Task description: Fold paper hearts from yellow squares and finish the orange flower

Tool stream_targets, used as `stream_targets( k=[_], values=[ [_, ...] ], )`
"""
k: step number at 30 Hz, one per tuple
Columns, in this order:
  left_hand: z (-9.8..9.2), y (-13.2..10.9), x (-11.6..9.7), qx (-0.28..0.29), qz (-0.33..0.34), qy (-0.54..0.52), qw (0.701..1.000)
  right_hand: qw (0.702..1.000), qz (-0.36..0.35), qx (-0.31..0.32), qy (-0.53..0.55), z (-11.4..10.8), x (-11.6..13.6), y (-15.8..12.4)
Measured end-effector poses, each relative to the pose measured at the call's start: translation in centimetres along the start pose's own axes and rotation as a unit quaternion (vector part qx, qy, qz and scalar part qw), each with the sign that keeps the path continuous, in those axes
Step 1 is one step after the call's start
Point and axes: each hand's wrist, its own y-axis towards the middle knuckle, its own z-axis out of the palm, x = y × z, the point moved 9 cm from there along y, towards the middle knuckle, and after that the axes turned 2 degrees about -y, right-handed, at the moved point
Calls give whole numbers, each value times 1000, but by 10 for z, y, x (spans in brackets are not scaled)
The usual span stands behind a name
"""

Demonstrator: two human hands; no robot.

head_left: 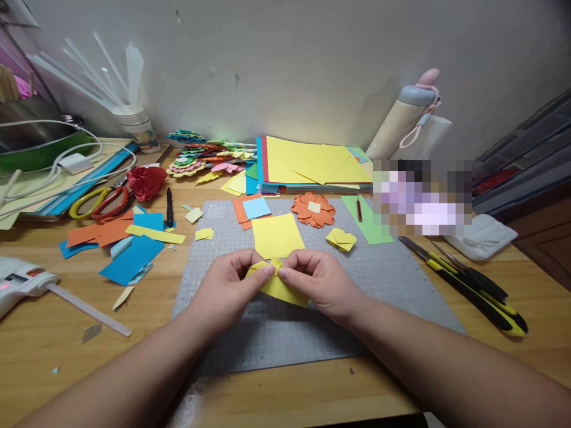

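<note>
Both hands pinch one folded yellow paper over the grey cutting mat. My left hand is closed on its left side and my right hand on its right side, thumbs almost touching at the middle. Just beyond them lies a flat yellow square. A folded yellow piece rests to the right, below an orange paper flower with a pale square at its centre. A small blue square sits on orange paper at the mat's far edge.
Orange and blue scraps, scissors and a glue gun are at left. A paper stack and paper flowers stand behind the mat. At right are a cutter, a green strip and a bottle.
</note>
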Motion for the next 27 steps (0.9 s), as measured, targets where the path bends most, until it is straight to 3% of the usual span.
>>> stream_targets(
  k=[9, 19, 27],
  values=[
    [4, 0, -4, 20, 15, 44, 999, 998, -11, -11, -68, -2, 6, -2],
    [8, -1, -8, 32, 32, 52, 998, 999, -10, -1, -38, -3, 4, -3],
    [-18, 1, -4, -91, 15, -42, 995, 998, -44, -12, -35, -9, 8, 3]
  ],
)
